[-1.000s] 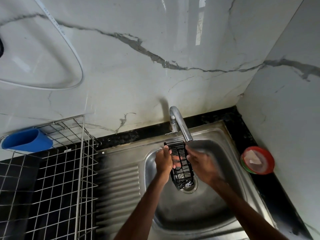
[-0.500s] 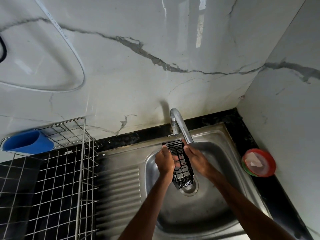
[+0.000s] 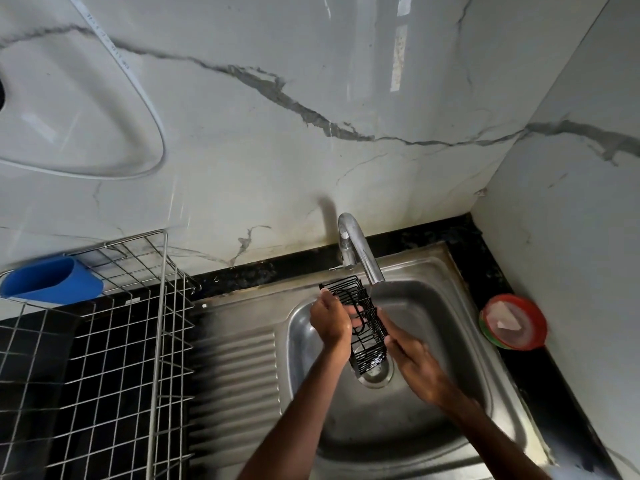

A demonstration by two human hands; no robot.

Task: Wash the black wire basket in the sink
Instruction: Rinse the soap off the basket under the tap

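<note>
A narrow black wire basket (image 3: 360,323) hangs tilted over the steel sink (image 3: 426,306), its top end just under the tap spout (image 3: 363,258) and its lower end above the drain (image 3: 375,374). My left hand (image 3: 329,322) grips the basket's left side, with fingers reaching through the wires. My right hand (image 3: 407,351) lies against the basket's right side near its lower half, fingers fairly straight along the wires. No stream of water is plainly visible.
A steel wire dish rack (image 3: 114,341) with a blue cup holder (image 3: 52,280) stands left of the ribbed drainboard (image 3: 235,382). A red and green soap dish (image 3: 512,322) sits on the black counter at right. Marble walls close in behind and to the right.
My right hand has slid down along the basket's right side, from near its top towards its lower half. The left hand keeps its grip.
</note>
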